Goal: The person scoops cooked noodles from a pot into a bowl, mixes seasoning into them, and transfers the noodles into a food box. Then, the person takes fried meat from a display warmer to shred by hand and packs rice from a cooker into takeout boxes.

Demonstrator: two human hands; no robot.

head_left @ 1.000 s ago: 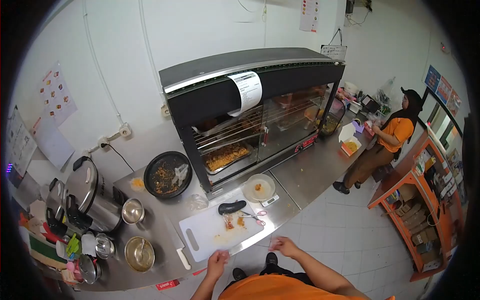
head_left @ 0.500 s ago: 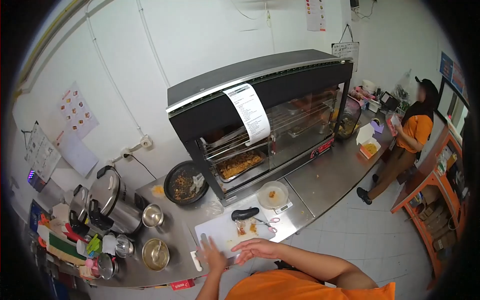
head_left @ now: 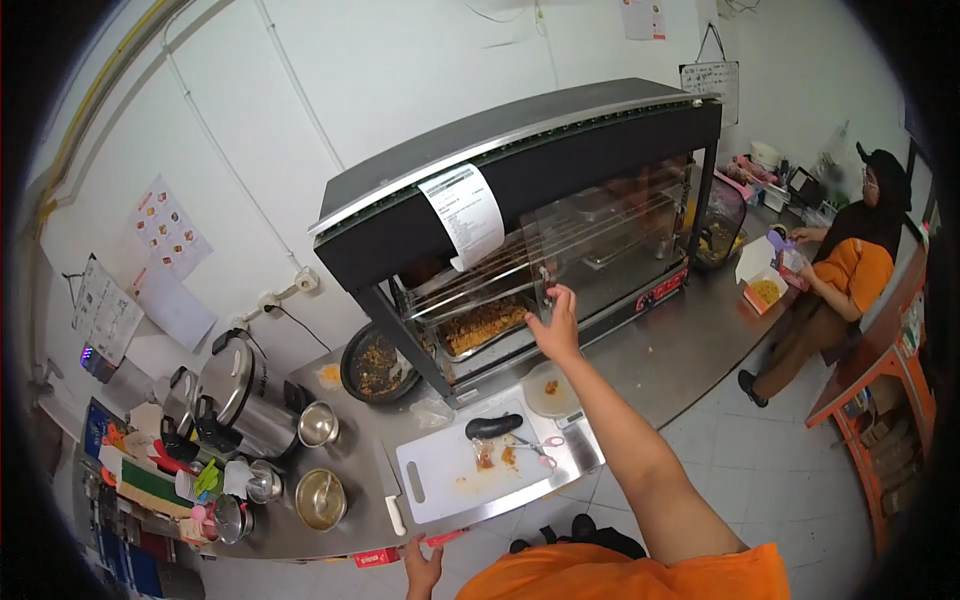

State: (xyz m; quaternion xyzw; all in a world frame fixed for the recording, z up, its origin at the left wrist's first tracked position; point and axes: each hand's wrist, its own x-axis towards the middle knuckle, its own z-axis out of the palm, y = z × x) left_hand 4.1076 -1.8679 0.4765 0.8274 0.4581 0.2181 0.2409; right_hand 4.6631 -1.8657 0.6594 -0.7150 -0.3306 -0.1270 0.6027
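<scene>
My right hand [head_left: 560, 325] is at the display warmer [head_left: 520, 150], its fingers bent against the handle edge of the sliding glass door [head_left: 590, 235], thumb apart. Behind the door edge a metal tray of brown crumbly food [head_left: 487, 328] sits inside. My left hand [head_left: 422, 568] hangs low at the counter's front edge, fingers loosely apart. A narrow red object [head_left: 446, 538] is right beside it; I cannot tell whether they touch. On the white cutting board [head_left: 440, 490] lie a black elongated object [head_left: 494, 427], scissors [head_left: 540, 446] and food scraps.
A white-handled knife [head_left: 394, 512] lies left of the board. Metal bowls [head_left: 320, 500], a large pot [head_left: 240, 400] and a black pan [head_left: 375, 365] stand on the left. A clear bowl [head_left: 548, 390] sits right of the board. A co-worker [head_left: 850, 265] stands far right beside an open food box [head_left: 765, 290].
Both hands have left the cutting board. My right hand has reached up to the warmer's glass door, and my left has dropped to the counter's front edge. The view has shifted slightly.
</scene>
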